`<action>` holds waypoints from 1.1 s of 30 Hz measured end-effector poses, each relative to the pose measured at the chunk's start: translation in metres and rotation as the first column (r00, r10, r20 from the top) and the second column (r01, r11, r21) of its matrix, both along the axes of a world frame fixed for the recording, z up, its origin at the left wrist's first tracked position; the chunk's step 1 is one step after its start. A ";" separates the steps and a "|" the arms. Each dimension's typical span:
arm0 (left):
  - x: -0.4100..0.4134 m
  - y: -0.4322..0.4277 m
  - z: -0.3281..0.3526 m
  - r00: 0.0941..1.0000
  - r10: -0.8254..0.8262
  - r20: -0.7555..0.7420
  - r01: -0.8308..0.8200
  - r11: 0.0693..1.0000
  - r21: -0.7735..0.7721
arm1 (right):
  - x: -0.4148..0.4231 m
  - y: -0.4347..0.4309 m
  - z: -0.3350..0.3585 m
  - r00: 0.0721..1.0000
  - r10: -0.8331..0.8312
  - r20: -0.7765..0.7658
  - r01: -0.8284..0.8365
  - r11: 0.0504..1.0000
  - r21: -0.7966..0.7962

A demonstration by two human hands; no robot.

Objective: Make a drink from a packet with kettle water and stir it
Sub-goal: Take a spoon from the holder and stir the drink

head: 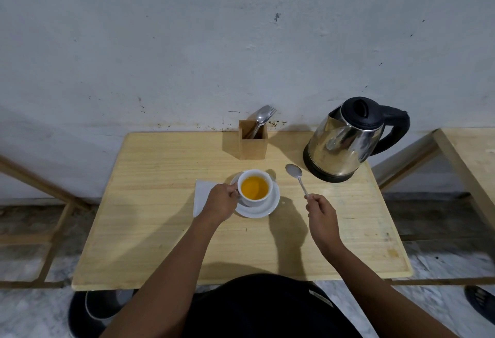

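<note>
A white cup point(265, 177) holding orange liquid stands on a white saucer point(270, 207) in the middle of the wooden table point(150, 230). My left hand point(222, 201) grips the cup at its left side. My right hand point(321, 217) holds a metal spoon point(296, 177) by the end of its handle, bowl pointing up and away, in the air to the right of the cup. A steel kettle point(342, 144) with a black lid and handle stands at the back right. A white paper piece point(202, 194) lies left of the saucer, partly under my left hand.
A small wooden box point(253, 147) holding cutlery stands at the back of the table against the wall. Another wooden table's corner point(471, 155) is at the right. Wooden frame rails run along the floor on the left.
</note>
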State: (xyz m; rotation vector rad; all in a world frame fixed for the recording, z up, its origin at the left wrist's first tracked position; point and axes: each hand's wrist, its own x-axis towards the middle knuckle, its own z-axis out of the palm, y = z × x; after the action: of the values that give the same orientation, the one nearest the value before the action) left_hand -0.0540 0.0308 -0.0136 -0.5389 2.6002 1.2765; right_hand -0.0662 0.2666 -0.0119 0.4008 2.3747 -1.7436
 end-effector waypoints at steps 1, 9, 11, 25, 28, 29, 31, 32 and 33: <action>0.000 0.000 0.000 1.000 -0.002 0.001 0.002 1.000 0.001 | -0.001 0.000 -0.005 1.000 -0.005 0.026 0.004 1.000 0.019; -0.001 0.000 0.002 1.000 -0.020 0.014 0.020 1.000 -0.021 | -0.020 -0.010 -0.038 0.983 -0.045 0.177 0.018 0.989 0.149; -0.001 0.000 0.001 1.000 -0.012 0.014 0.012 1.000 -0.017 | -0.022 -0.011 -0.044 0.976 -0.021 0.215 -0.028 0.975 0.222; -0.001 0.000 0.002 1.000 0.011 0.016 -0.011 1.000 0.008 | -0.023 -0.010 -0.042 0.966 0.090 0.241 -0.228 0.732 0.642; -0.001 0.000 0.001 1.000 0.012 0.022 -0.012 1.000 0.009 | -0.024 -0.007 -0.043 0.966 0.115 0.230 -0.238 0.733 0.637; -0.001 0.000 0.001 1.000 0.011 0.022 -0.011 1.000 0.007 | -0.024 -0.006 -0.043 0.966 0.125 0.225 -0.243 0.732 0.636; -0.001 0.001 0.001 1.000 0.009 0.021 -0.009 1.000 -0.001 | -0.024 -0.006 -0.044 0.966 0.147 0.210 -0.249 0.738 0.628; -0.001 0.001 0.001 1.000 0.007 0.022 -0.007 1.000 -0.006 | -0.024 -0.006 -0.044 0.967 0.159 0.201 -0.252 0.738 0.626; -0.001 0.001 0.002 1.000 0.004 0.022 -0.004 1.000 -0.012 | -0.023 -0.006 -0.044 0.966 0.170 0.195 -0.256 0.736 0.627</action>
State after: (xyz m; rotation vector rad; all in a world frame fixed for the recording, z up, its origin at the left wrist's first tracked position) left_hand -0.0548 0.0315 -0.0118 -0.5577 2.5910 1.2502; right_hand -0.0897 0.2610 -0.0562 0.2855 2.7362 -0.7205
